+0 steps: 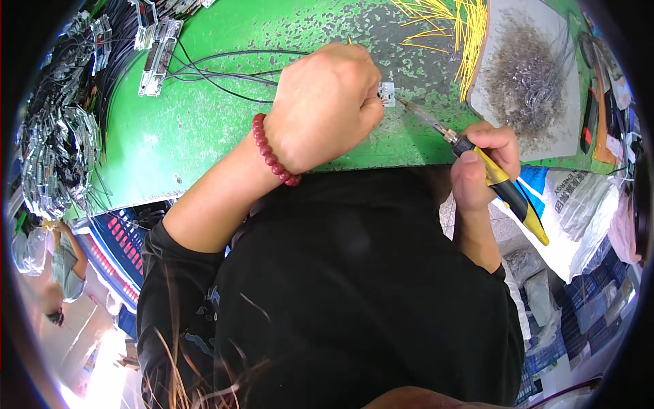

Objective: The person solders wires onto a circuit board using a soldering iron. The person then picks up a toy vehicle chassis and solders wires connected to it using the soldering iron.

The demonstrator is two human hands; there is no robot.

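My left hand [325, 105], with a red bead bracelet [267, 150] at the wrist, is closed at the middle of the table. A small pale board [388, 94] pokes out from its fingertips, with thin wire ends at its near side. Black cables [225, 75] run from the left in under this hand. My right hand [485, 163] grips a yellow and black soldering iron [523, 208] like a pen. The thin tip points up and left, close beside the board; whether it touches cannot be made out. The left fingers' undersides are hidden.
Yellow wires [470, 44] lie at the far right of the green table [204, 153]. Beside them is a grey sheet [497, 17] bearing dark solder scraps. Metal connector shells [61, 157] pile up at the left; blue crates [119, 242] and another person [68, 262] are beyond.
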